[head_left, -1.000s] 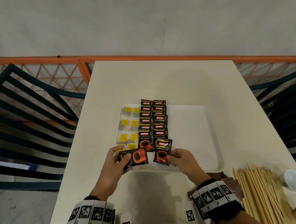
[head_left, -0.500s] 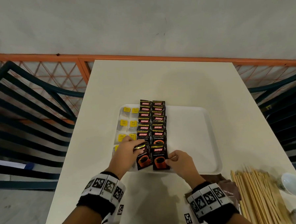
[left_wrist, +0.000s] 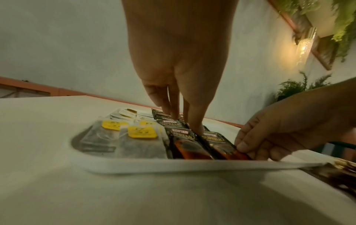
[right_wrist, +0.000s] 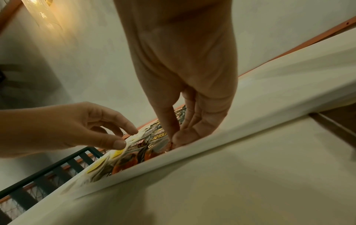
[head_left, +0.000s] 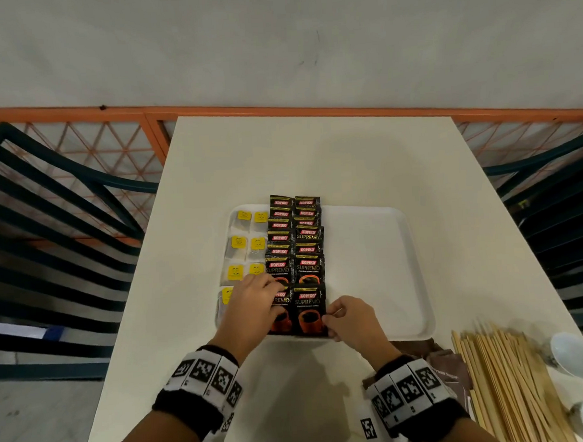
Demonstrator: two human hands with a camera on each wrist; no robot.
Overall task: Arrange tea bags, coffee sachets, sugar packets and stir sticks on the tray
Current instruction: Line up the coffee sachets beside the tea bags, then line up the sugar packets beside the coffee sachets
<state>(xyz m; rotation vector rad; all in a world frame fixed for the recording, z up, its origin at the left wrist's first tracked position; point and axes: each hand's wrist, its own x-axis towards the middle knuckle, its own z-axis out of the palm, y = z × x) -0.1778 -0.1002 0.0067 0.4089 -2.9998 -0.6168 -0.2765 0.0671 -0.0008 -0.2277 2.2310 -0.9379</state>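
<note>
A white tray (head_left: 369, 250) holds two columns of yellow-tagged tea bags (head_left: 239, 244) on its left. Beside them run two overlapping columns of black coffee sachets (head_left: 294, 237). My left hand (head_left: 269, 298) lies over the front left sachet (head_left: 283, 319), and its straight fingers (left_wrist: 194, 124) press down on the sachets. My right hand (head_left: 332, 316) pinches the lower right corner of the front right sachet (head_left: 309, 311) between thumb and forefinger; the right wrist view shows this pinch (right_wrist: 175, 140) just inside the tray's near rim.
Wooden stir sticks (head_left: 507, 378) lie in a pile on the table at the near right, with brown packets (head_left: 449, 364) next to them. Two white cups (head_left: 572, 354) stand at the right edge. Dark chairs (head_left: 46, 216) flank the table. The tray's right half is bare.
Both hands have carried their sachets forward from the tray's near edge and laid them at the front of the two columns. The left sachet turned from sideways to upright.
</note>
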